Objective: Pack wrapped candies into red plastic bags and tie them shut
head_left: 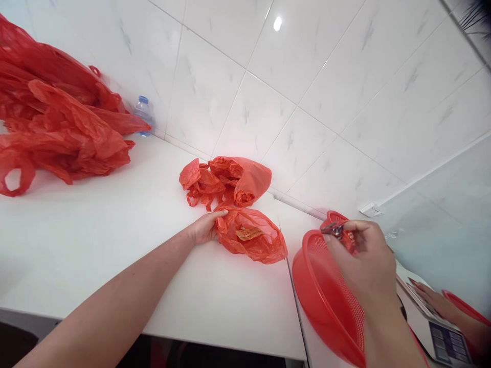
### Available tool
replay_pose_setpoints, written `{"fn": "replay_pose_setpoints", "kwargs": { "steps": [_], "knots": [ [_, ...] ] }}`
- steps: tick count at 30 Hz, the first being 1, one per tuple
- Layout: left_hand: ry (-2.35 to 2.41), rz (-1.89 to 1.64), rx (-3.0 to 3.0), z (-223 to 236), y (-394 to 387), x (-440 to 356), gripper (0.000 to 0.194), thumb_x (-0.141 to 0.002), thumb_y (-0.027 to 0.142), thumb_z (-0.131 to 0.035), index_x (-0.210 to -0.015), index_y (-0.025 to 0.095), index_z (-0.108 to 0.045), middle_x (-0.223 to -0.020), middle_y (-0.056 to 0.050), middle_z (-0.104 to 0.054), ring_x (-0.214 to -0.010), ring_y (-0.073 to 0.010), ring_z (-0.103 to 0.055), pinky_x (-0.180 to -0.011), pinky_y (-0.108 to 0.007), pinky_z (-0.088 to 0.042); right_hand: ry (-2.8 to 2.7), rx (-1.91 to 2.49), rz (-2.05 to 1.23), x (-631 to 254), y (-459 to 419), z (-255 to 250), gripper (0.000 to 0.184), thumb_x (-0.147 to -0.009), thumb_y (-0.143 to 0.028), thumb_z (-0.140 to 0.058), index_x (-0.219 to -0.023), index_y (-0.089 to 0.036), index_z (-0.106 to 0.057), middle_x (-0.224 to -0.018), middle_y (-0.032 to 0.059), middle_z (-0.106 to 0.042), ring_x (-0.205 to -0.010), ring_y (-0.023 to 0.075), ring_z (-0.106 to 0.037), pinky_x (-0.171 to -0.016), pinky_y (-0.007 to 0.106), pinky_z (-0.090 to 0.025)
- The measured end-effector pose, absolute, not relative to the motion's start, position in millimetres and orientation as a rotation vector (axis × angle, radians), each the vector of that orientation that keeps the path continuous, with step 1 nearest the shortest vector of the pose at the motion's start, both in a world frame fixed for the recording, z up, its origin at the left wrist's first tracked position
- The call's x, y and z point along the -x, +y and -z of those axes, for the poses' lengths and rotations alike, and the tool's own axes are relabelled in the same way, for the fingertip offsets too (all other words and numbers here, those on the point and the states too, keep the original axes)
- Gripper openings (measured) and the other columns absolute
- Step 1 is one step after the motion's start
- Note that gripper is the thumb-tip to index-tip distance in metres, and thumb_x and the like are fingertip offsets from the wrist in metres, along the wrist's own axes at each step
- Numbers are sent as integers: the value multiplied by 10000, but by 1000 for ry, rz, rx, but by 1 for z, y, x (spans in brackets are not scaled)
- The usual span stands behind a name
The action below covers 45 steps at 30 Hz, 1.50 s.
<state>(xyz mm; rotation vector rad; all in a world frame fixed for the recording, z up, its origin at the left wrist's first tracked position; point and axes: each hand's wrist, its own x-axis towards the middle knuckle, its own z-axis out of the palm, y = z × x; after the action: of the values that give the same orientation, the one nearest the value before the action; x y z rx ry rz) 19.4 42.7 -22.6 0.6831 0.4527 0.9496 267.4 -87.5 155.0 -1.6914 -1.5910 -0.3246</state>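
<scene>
Head view: left hand (206, 228) at the near-left rim of the open red bag (270, 230), grip closed, thumb over the plastic edge, fingers mostly hidden underneath. Bag lies on its side on the white worktop (233, 301), mouth spread; orange-brown packet (249, 233) inside, print too small to read. Right hand (366, 255) raised over the far end of the red mesh basket (326, 301), grip pinched shut on shiny dark-and-red wrapped pieces (337, 232); exact count can't be told. Basket is right of the bag, past the worktop seam, apart from it. Second red basket (333, 216) just behind, mostly hidden. Crumpled red bags (251, 179) sit behind the open bag, by the tiled wall (238, 66). Big heap of red bags (72, 117) at far left, clear bottle with blue cap (143, 115) upright beside it, partly covered. White socket strip (371, 209) near the wall, right side. Far right: scale with keypad (447, 337), another person's hand (433, 300) at it, part of a red rim (462, 304) beyond.
</scene>
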Motion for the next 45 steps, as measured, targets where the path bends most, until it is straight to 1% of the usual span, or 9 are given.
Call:
{"fn": "replay_pose_setpoints", "kwargs": {
  "steps": [4,8,14,18,25,30,35,39,45],
  "knots": [
    [440,-893,-706,22,43,-18,365,-797,375,-573,-1095,168,-606,-968,-114,-697,-899,-272,-656,-703,-369,-533,-1708,1584,79,-230,-59,-127,319,-734,-374,-590,-1007,-219,-531,-974,40,-616,-787,180,-598,-681,311,-464],
    [426,-905,-707,23,45,-18,404,-784,381,-585,-1121,158,-600,-1010,-127,-692,-942,-289,-644,-716,-366,-528,-1993,1714,-145,-217,-32,-84,552,-744,-369,-559,-1268,-281,-409,-1293,54,-480,-1063,225,-545,-821,363,-470],
    [356,-936,-712,23,49,-13,429,-781,374,-590,-1148,151,-594,-1112,-140,-660,-1027,-304,-609,-788,-379,-513,-1805,1679,152,-230,-16,-24,532,-788,-363,-503,-1276,-170,-418,-1381,161,-345,-1296,303,-298,-1031,483,-291],
    [373,-1000,-739,22,53,-11,421,-799,365,-569,-1160,151,-587,-1161,-144,-632,-1032,-299,-606,-791,-387,-515,-1777,1753,140,-241,-6,-2,538,-766,-345,-530,-1265,-170,-433,-1357,178,-366,-1267,337,-319,-996,498,-303],
    [571,-1242,-668,22,66,1,395,-754,215,-616,-1143,159,-580,-1061,-95,-656,-842,-189,-650,-714,-292,-526,-1613,1844,-195,-246,26,5,500,-788,-339,-452,-1275,-228,-431,-1240,104,-494,-1057,250,-539,-799,344,-432],
    [675,-1380,-654,18,69,10,345,-751,227,-632,-1089,182,-575,-851,-20,-647,-688,-122,-628,-616,-225,-508,-1438,1884,-522,-258,32,15,396,-756,-452,-534,-1086,-233,-549,-838,42,-636,-743,228,-609,-644,334,-439],
    [688,-1411,-656,19,70,8,289,-729,275,-664,-989,176,-587,-814,-2,-634,-685,-121,-617,-640,-235,-512,-1135,1275,-1239,-270,21,13,358,-717,-433,-635,-991,-208,-588,-893,43,-659,-806,208,-628,-712,320,-477],
    [708,-1419,-655,19,66,7,292,-730,307,-671,-986,199,-582,-792,17,-634,-657,-116,-611,-602,-228,-511,-899,878,-1382,-275,16,3,437,-722,-400,-648,-1125,-251,-568,-702,-30,-602,-689,143,-593,-710,277,-476],
    [701,-1413,-676,19,63,5,260,-774,328,-631,-1010,225,-593,-839,16,-665,-694,-116,-626,-633,-223,-524,-852,697,-1223,-280,16,-9,430,-760,-397,-589,-1178,-327,-518,-1172,20,-572,-1039,185,-559,-822,340,-482]
  ]
}}
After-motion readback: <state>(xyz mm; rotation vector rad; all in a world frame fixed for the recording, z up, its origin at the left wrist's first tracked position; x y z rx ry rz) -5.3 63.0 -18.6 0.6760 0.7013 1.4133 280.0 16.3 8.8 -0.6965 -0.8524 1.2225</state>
